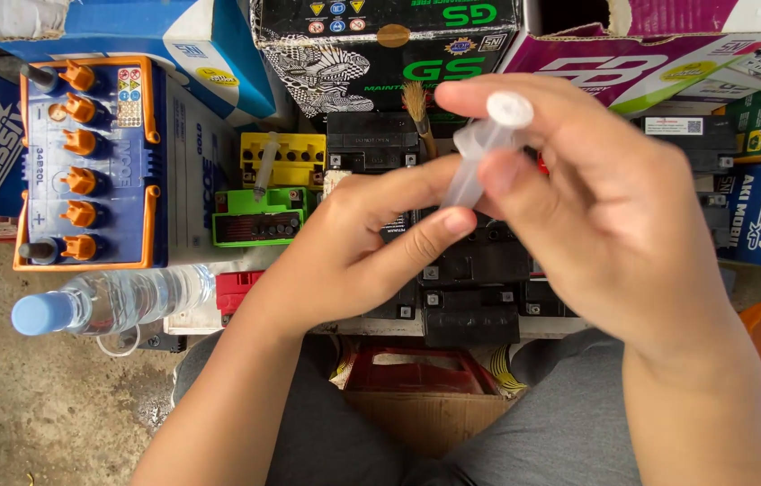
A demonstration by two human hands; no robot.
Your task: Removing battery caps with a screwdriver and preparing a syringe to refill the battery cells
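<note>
Two hands (488, 216), syringe (484, 148), stacked batteries (470, 270)

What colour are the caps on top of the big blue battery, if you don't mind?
Orange; the caps run in a row along the blue battery, clearest in the head view.

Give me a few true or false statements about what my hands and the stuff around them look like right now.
1. Both hands hold a clear plastic syringe. True.
2. The water bottle has a red cap. False: the cap is blue.
3. The blue battery has orange caps. True.
4. The brush is in the left hand. False: it stands behind the hands, untouched.
5. The right hand is empty. False: its fingers pinch the syringe.
</note>
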